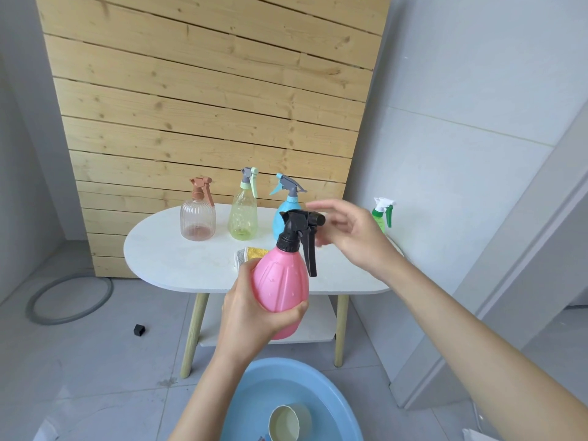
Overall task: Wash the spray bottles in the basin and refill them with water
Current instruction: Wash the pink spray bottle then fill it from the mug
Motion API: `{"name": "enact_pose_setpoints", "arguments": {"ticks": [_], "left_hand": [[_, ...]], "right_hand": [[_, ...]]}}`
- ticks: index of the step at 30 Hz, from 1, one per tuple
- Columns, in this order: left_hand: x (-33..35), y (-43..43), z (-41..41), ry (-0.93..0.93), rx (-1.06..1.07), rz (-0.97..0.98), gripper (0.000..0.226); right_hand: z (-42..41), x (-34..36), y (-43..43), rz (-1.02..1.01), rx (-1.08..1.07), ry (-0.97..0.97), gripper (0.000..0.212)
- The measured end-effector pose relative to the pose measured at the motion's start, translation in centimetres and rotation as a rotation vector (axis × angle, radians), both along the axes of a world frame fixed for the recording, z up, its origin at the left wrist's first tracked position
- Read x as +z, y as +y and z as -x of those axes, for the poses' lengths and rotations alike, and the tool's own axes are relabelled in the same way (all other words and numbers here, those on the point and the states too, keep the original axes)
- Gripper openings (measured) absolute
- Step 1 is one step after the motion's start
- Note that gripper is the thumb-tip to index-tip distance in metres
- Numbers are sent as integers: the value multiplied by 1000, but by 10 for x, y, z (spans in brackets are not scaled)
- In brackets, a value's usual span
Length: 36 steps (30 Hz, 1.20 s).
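Mostly plastic, some wood
Smooth pink plastic bottle (283, 291) in the left grip (248, 316), its sprayer (299, 230) matt black; beyond, a smooth white bench (178, 259) and knotty wood planks (206, 100).

Blue basin (318, 386) cut by bottom edge, green bottle (379, 217) half behind right hand (353, 240), cloth (254, 252) mostly behind pink bottle (281, 291)

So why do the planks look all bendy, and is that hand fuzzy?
Head view: the wide lens tilts and bends the planks and the wall edges toward the sides; the right hand looks slightly smeared at its fingertips, probably motion blur; the pink bottle is sharp; the light is soft and even, with only a faint shadow under the table.
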<state>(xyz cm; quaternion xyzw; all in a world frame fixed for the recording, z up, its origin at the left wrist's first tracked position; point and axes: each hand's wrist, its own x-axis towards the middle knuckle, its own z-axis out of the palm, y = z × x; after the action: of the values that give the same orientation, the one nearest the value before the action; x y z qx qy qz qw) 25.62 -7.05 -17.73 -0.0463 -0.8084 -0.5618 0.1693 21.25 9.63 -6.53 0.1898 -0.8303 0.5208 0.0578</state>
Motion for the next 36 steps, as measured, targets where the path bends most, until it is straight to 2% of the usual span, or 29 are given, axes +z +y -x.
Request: {"name": "enact_pose_setpoints", "arguments": {"ticks": [2, 4, 8, 12, 17, 21, 24, 26, 32, 36], "left_hand": [[0, 0, 0, 5, -2, 7, 81], [1, 2, 0, 5, -3, 16, 81], [2, 3, -1, 6, 0, 30, 83], [1, 2, -2, -5, 20, 46, 78], [-3, 2, 1, -32, 22, 43, 80], [0, 1, 0, -12, 19, 47, 73], [1, 1, 0, -7, 10, 35, 73], [2, 1, 0, -5, 4, 25, 75], [0, -1, -3, 8, 5, 22, 81], [3, -2, -3, 11, -24, -9, 83]], "right_hand": [[0, -1, 1, -62, 132, -58, 54], [-2, -1, -3, -37, 234, -83, 66], [-3, -7, -11, 72, 234, -60, 57], [-2, -11, -15, 74, 137, -16, 44], [-2, -12, -19, -66, -8, 53, 42], [-1, -2, -13, -220, -27, 26, 53], [-1, 2, -9, -47, 186, -99, 62], [-1, 0, -9, 53, 256, -119, 59], [-1, -8, -22, 27, 82, -29, 46], [-3, -5, -23, 73, 78, -27, 44]]}}
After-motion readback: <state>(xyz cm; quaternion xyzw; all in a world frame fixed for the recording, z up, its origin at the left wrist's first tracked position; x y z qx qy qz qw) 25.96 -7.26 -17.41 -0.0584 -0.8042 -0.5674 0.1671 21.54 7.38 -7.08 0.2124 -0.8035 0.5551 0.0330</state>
